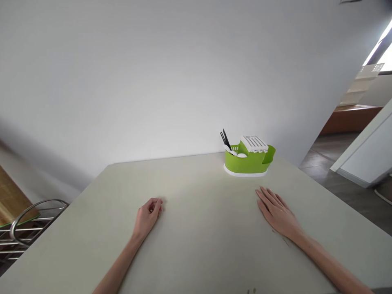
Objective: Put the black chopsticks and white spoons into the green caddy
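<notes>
My left hand (148, 216) rests on its side on the table (196, 228), the fingers curled into a loose fist with nothing seen in it. My right hand (278, 211) lies palm down on the tabletop with its fingers stretched out, holding nothing. Just beyond its fingertips, apart from them, stands a green plastic cutlery caddy (245, 164) on a white base. Black chopsticks (226, 139) lean up out of its left end, beside white spoons (241, 155). A white slotted cover (254, 143) sits over its right part.
A pale wall (171, 81) runs along the table's back edge. Left of the table is a metal rack (33, 222) with a wooden board (15, 196) by it. A grey floor (327, 163) shows beyond the right edge, with a white panel (367, 151) there.
</notes>
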{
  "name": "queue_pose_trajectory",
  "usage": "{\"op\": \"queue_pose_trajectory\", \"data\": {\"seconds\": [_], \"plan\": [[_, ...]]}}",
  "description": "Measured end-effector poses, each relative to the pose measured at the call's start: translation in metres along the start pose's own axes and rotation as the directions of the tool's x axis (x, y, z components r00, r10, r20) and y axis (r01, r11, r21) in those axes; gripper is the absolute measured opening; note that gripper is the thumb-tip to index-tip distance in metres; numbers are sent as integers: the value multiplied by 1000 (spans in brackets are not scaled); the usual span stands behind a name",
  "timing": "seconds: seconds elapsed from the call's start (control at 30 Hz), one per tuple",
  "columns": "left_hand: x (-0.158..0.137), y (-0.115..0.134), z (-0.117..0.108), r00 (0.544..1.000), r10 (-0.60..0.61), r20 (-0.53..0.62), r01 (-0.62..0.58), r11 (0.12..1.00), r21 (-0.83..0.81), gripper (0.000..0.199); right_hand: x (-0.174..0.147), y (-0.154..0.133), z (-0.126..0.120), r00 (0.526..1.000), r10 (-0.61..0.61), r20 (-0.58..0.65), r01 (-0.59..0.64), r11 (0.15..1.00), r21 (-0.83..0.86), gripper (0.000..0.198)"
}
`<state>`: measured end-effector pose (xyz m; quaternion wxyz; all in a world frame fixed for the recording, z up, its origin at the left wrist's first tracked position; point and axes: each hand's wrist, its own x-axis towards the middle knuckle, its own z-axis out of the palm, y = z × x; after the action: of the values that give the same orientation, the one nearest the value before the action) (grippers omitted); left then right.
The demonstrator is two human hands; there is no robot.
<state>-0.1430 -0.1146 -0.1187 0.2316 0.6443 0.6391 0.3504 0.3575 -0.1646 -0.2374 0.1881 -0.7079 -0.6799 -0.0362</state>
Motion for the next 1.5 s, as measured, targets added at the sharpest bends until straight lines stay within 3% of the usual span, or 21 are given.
{"op": "queue_pose_trajectory", "data": {"seconds": [0.17, 0.33, 0.7, 1.03, 1.3, 1.5], "plan": [[20, 9, 13, 1000, 13, 6, -12, 997, -73, 43, 30, 10, 11, 999, 44, 30, -43, 999, -33, 71], [22, 9, 12, 999, -31, -8, 30, 994, -105, 47, 50, 15, 19, 995, 100, 9, -100, 995, -30, 72], [24, 9, 11, 998, -47, 30, 50, 996, -81, 44, 48, 10, 10, 991, 125, -44, -124, 992, 27, 71], [22, 14, 11, 999, -20, 29, 21, 998, -56, 44, 45, 1, -7, 965, 259, -46, -253, 962, 103, 76], [23, 10, 13, 1000, -5, 30, 6, 999, -48, 44, 44, -8, -21, 958, 150, -244, -131, 987, 93, 84], [23, 9, 13, 999, -7, 43, 9, 998, -57, 43, 61, -13, -36, 948, 91, -306, -74, 995, 66, 87]]}}
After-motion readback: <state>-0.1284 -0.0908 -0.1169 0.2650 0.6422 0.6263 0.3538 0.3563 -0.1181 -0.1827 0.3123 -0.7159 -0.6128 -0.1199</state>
